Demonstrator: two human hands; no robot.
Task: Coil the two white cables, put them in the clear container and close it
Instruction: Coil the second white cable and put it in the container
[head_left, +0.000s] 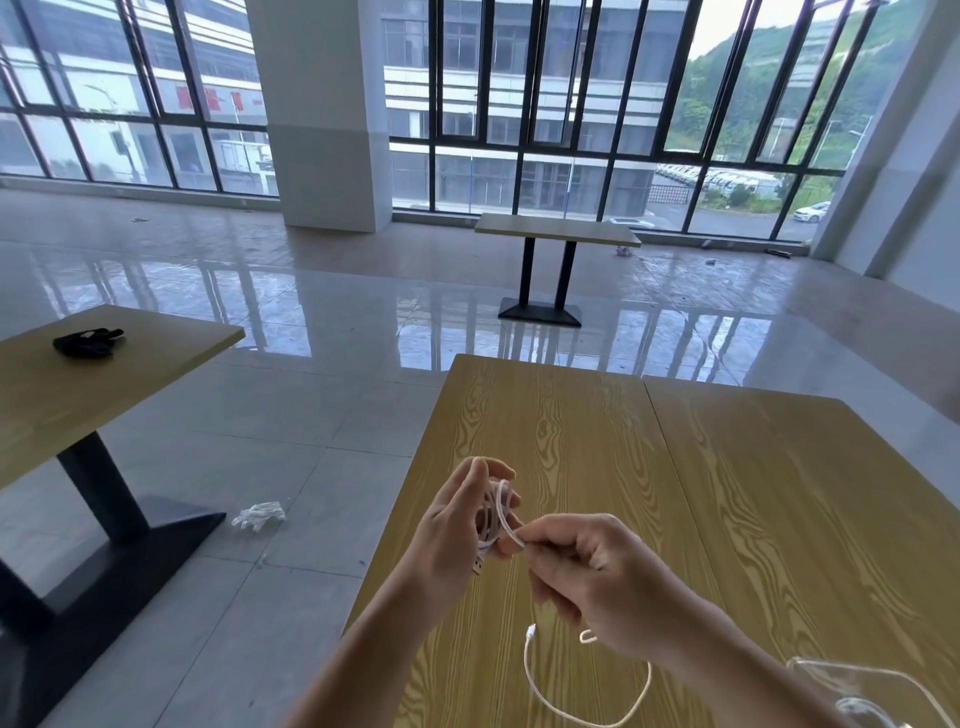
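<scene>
Left hand (457, 519) has its fingers curled round a small coil of white cable (496, 514), held up above the wood-grain surface (753, 493). Right hand (587, 566) sits just beside it, pinching the same cable where it leaves the coil. The loose tail (587, 719) drops below the right hand and loops on the surface, plug end up. Clear container (878, 691) sits at the bottom right corner, near the right forearm, with something white inside, too blurry to tell what.

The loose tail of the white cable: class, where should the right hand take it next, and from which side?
Judging by its pose, grip the tail just behind its plug, from above. It hangs in an open loop over the table, with free space around it.
</scene>
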